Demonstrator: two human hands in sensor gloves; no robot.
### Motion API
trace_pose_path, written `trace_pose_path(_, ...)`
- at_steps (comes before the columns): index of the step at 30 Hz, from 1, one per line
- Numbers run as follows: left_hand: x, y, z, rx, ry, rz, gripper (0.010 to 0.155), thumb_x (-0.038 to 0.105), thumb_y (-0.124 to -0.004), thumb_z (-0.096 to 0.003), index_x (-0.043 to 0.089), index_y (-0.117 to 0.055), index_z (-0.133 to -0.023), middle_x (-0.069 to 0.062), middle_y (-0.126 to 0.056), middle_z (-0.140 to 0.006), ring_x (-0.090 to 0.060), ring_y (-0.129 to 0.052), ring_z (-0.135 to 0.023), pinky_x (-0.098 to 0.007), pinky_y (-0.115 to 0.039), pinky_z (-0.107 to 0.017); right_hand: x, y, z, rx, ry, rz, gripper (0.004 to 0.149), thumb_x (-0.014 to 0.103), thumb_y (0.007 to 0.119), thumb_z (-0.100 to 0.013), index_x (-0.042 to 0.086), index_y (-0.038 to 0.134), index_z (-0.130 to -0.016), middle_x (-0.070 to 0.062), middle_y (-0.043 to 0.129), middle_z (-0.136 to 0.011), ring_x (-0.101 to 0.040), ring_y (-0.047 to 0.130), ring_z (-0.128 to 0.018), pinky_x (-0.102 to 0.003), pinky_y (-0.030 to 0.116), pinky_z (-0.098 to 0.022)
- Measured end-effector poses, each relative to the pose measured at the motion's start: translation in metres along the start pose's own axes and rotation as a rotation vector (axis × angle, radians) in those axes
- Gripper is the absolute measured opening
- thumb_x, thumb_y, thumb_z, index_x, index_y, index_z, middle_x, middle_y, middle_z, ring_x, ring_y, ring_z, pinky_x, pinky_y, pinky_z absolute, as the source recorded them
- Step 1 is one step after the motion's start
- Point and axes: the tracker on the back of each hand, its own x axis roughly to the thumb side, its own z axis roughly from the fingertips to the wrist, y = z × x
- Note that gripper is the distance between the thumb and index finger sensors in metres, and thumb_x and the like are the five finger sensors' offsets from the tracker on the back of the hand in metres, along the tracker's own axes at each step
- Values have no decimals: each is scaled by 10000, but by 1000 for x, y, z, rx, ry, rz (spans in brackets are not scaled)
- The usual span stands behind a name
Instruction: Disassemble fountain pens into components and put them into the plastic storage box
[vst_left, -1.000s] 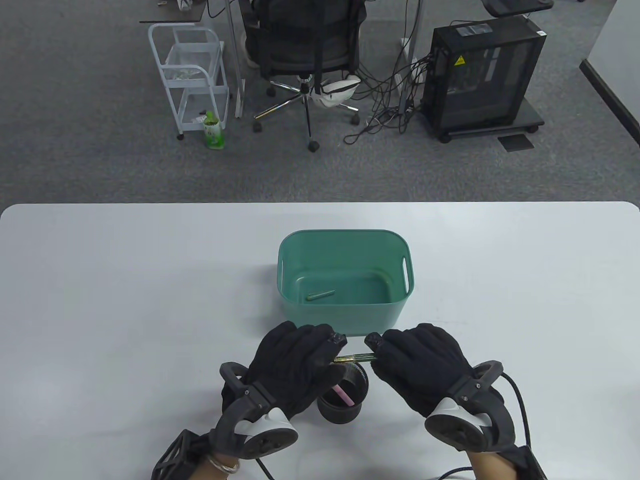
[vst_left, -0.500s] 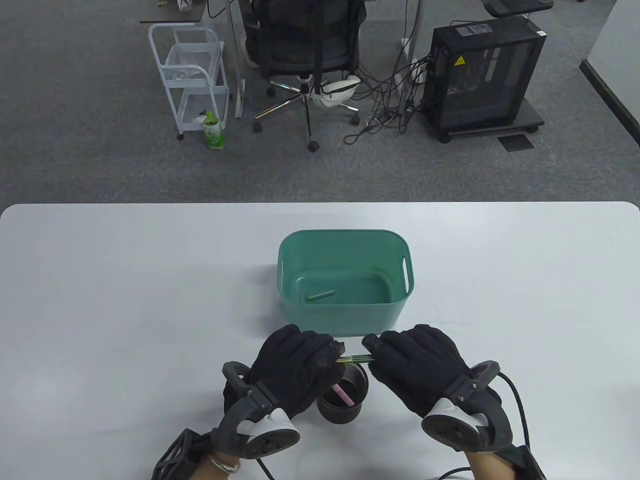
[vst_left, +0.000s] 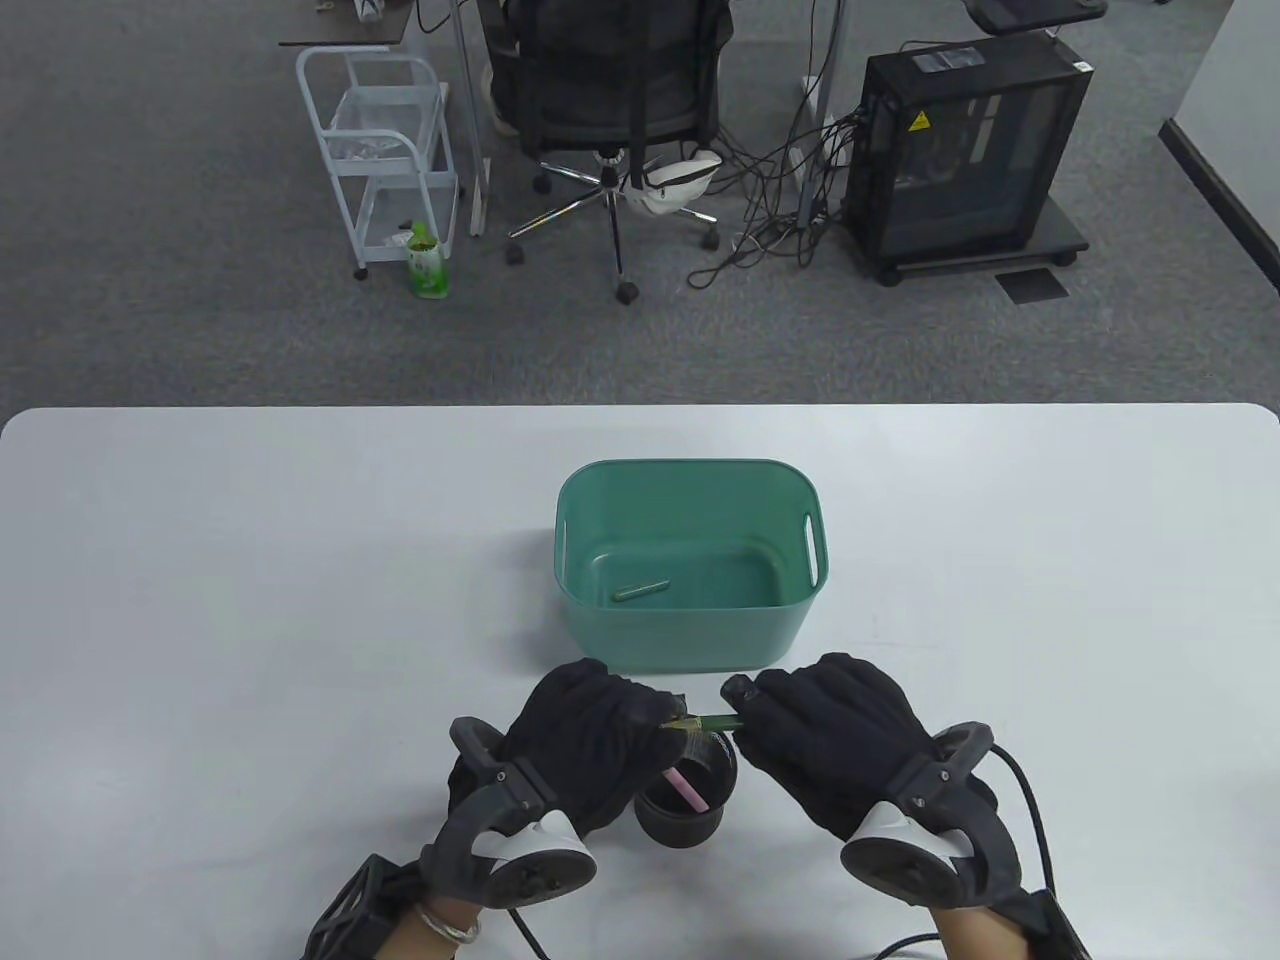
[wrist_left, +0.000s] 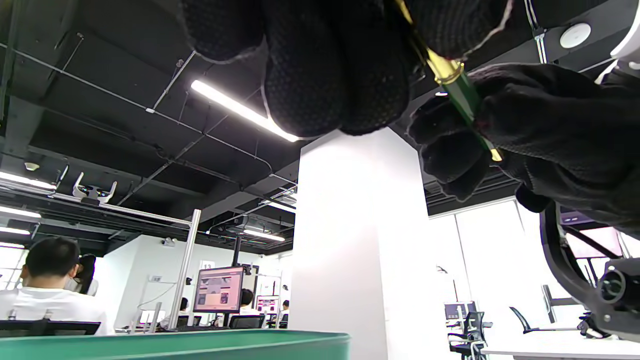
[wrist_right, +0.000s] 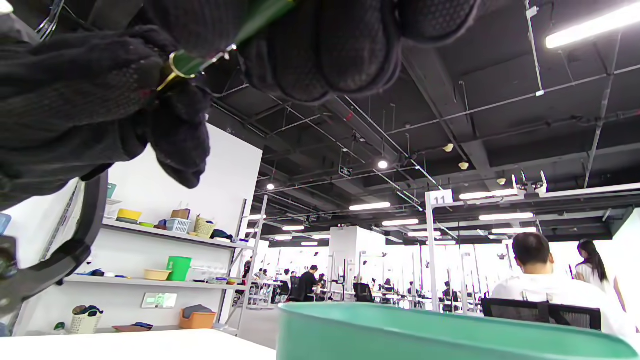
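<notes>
Storage box (vst_left: 690, 630): smooth green plastic, faint sheen. Worktop (vst_left: 250, 560), under the box: matt pale laminate. Both hands, left hand (vst_left: 585, 735) and right hand (vst_left: 835, 735): black knitted cloth with a dotted texture. Pen (wrist_left: 462, 97), nearer than the box: glossy green barrel, polished gold-coloured metal ring.

The overhead table view is evenly and brightly lit, sharp throughout. The pale grey rectangular table (vst_left: 300, 600) shows only soft, faint shadows, one at the 9 o'clock side of the teal plastic storage box (vst_left: 690, 640). Its far edge bows slightly, a wide-lens curve. In both wrist views the black knitted glove fingers (wrist_left: 340, 65) sit close at 12 o'clock, dark and underexposed against bright ceiling strip lights (wrist_left: 240, 107). A white square pillar (wrist_left: 360, 240) at 6 o'clock glares, nearly blown out. Windows at 4 o'clock are washed white. Straight lines bend toward the frame edges.
</notes>
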Motion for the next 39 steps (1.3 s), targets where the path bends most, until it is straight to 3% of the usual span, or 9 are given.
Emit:
trace_pose_path(3, -1, -1, 0, -12, -5, 28, 447, 429, -587, -663, 116, -854, -839, 23, -1001, -690, -154, -1002, -595, -444, -747, -667, 1, 0, 1, -25, -9, -4, 418, 471, 728, -538, 301, 879, -889, 62, 880, -838, -132, 880, -712, -422, 670, -698)
trace_pose_path(16, -5, -4, 0, -23, 32, 18, 487, 442, -528, -675, 142, -885, -813, 23, -1025, -666, -170, -1014, -578, -451, -751, -649, 1, 2, 1, -20, -6, 13, 420, 481, 732, -537, 306, 875, -892, 65, 879, -839, -128, 882, -710, -423, 673, -695)
trace_pose_path(20, -8, -6, 0, -38, 46, 21, 534, 490, -520, -676, 146, -863, -896, -22, -1013, -782, -224, -990, -693, -489, -708, -702, -1, 5, 0, -3, 0, 15, 422, 483, 730, -538, 308, 874, -893, 69, 880, -840, -128, 885, -709, -425, 674, -695)
trace_pose_path(27, -11, -8, 1, -64, 63, 24, 586, 584, -674, -622, 163, -724, -1026, -49, -887, -993, -256, -881, -895, -534, -606, -796, -4, 7, 0, 9, 10, 3, 421, 486, 729, -539, 311, 873, -894, 67, 882, -840, -130, 887, -709, -425, 675, -694)
trace_pose_path(32, -11, -9, 1, -45, 48, 30, 467, 525, -717, -629, 188, -759, -949, -10, -924, -915, -221, -918, -827, -504, -635, -778, -5, 9, -1, 16, 14, -8, 422, 487, 728, -538, 312, 872, -894, 66, 880, -841, -129, 887, -709, -426, 675, -694)
trace_pose_path(39, -10, -8, 2, -32, 45, 28, 443, 513, -707, -631, 174, -800, -901, -8, -963, -845, -207, -952, -757, -487, -667, -751, -5, 10, 0, 15, 11, -13, 422, 488, 727, -538, 313, 870, -896, 69, 881, -841, -130, 886, -709, -426, 675, -695)
